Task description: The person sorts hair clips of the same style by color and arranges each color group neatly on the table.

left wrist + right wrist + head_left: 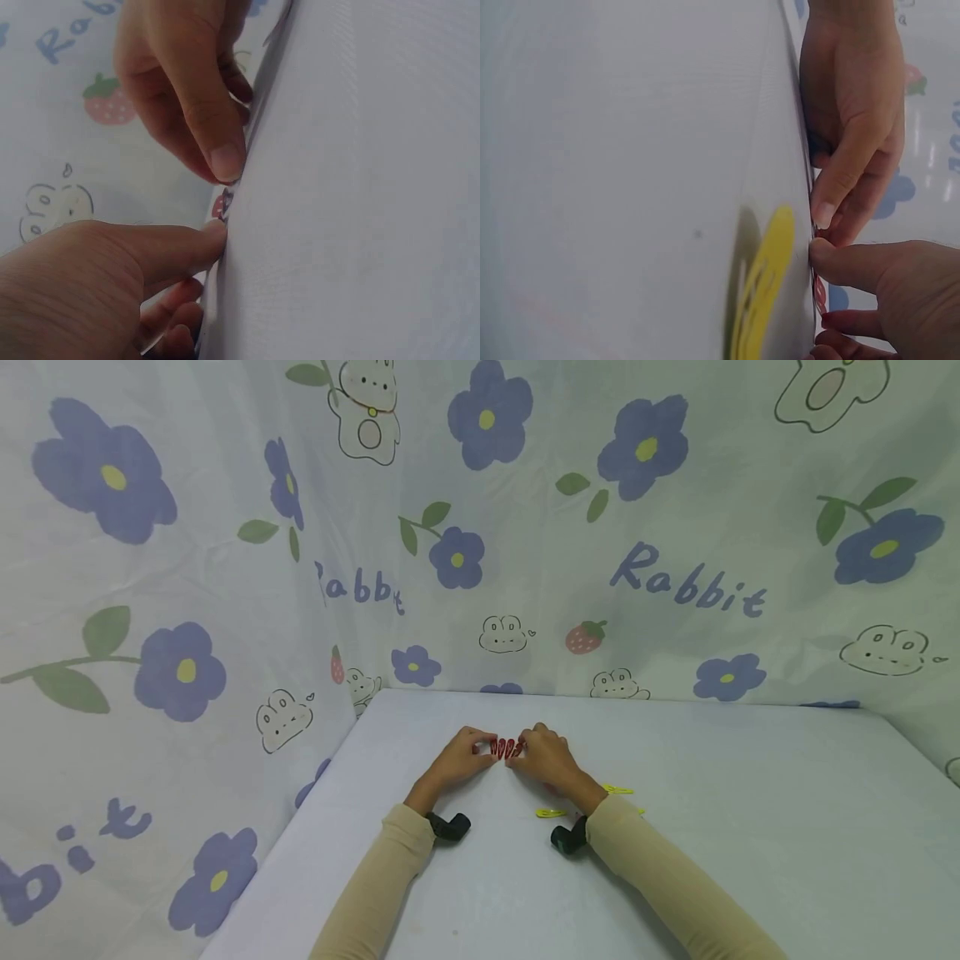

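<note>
Several red snap hair clips point(502, 748) stand side by side in a short row on the white table, between the two hands. My left hand point(456, 758) pinches the left end of the row with thumb and fingers. At the other end, my right hand point(549, 757) has thumb and fingers around the rightmost clip. In the left wrist view only a small red piece of the clips point(219, 206) shows between the fingertips. The right wrist view gives a sliver of red clip point(820, 294) beside the right thumb; fingers hide the rest.
Near the right forearm lie yellow snap hair clips: one yellow clip point(551, 813) left of the wrist, another yellow clip point(618, 790) beyond it, and more partly hidden by the sleeve. A patterned cloth wall point(540, 527) borders the white table point(750, 827) at the back and left.
</note>
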Demonstrator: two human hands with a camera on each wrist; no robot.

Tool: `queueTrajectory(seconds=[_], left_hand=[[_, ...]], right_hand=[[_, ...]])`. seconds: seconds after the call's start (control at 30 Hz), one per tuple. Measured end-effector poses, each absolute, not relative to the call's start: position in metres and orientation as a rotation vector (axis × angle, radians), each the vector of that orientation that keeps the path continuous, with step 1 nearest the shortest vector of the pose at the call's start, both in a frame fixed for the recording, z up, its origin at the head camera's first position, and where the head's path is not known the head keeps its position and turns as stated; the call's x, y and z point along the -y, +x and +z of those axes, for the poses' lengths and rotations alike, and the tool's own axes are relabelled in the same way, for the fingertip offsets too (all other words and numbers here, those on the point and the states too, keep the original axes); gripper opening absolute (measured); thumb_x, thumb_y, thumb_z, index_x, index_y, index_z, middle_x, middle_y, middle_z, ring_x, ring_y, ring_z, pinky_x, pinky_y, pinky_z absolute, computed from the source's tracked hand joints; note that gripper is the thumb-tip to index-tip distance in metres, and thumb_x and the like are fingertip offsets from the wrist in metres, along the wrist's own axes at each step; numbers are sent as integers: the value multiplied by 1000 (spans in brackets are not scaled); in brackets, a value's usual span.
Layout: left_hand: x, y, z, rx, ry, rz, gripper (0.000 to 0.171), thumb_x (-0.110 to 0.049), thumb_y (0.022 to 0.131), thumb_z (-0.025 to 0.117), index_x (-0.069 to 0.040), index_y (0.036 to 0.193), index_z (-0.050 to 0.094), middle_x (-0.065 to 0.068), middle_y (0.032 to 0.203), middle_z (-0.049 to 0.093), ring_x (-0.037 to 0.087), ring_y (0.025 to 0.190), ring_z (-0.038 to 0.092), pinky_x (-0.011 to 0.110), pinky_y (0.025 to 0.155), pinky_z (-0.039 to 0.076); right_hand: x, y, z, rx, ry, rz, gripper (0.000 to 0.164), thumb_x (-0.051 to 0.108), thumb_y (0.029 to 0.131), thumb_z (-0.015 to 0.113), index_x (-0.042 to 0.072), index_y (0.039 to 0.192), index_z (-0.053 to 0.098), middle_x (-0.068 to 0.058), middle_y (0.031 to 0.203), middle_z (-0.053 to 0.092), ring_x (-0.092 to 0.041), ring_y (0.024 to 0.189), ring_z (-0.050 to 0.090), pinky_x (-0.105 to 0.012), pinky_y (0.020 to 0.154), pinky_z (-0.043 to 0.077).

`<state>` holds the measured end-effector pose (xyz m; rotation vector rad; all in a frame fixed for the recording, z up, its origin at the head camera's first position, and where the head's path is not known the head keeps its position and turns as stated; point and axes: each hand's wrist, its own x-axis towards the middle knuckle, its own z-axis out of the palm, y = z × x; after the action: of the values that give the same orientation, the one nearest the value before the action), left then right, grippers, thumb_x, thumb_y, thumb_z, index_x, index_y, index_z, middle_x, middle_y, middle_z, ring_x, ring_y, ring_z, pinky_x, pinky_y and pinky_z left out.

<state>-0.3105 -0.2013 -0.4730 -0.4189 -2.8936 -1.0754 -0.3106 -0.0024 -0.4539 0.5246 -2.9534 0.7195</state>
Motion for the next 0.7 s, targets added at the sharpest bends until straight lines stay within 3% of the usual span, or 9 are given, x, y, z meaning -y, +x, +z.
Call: queueTrajectory(seconds=[0.7], left_hand=[[200,-307,-468,2884,-435,-1100,41,-18,92,72,-10,131,65,15,123,57,21,97,54,34,82,46]], right_hand=[[1,-316,-454,3016,466,807,41,35,85,80,7,113,69,-4,93,56,-21,82,51,-39,81,41]])
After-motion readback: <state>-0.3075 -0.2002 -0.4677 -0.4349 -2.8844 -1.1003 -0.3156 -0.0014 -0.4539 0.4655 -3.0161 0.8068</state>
